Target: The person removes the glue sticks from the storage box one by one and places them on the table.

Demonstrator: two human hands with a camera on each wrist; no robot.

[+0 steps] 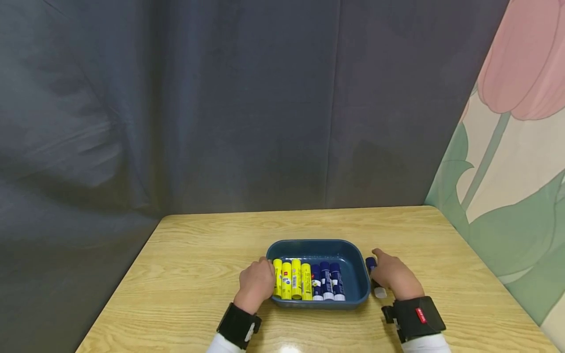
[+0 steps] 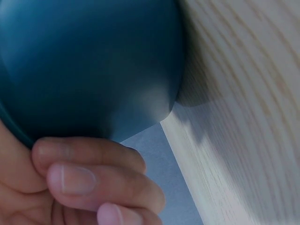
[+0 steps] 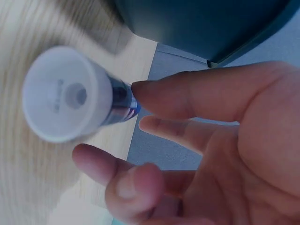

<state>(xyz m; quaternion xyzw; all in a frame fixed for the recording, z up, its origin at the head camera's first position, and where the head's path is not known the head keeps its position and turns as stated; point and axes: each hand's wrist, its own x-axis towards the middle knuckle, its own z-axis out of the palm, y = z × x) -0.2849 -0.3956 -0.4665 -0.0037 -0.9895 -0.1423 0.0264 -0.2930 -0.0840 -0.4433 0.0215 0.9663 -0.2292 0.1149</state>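
Observation:
A dark blue tray sits on the table, with several yellow glue sticks at its left and three navy glue sticks with white ends beside them. My left hand grips the tray's left rim; curled fingers show against its outer wall in the left wrist view. Just right of the tray, another navy glue stick lies on the table, its white end facing the right wrist camera. My right hand is over it with thumb and fingers spread apart, not closed round it.
The wooden table extends around the tray on all sides. A dark grey curtain hangs behind it. On the right stands a wall with a painted pink tulip and green leaves.

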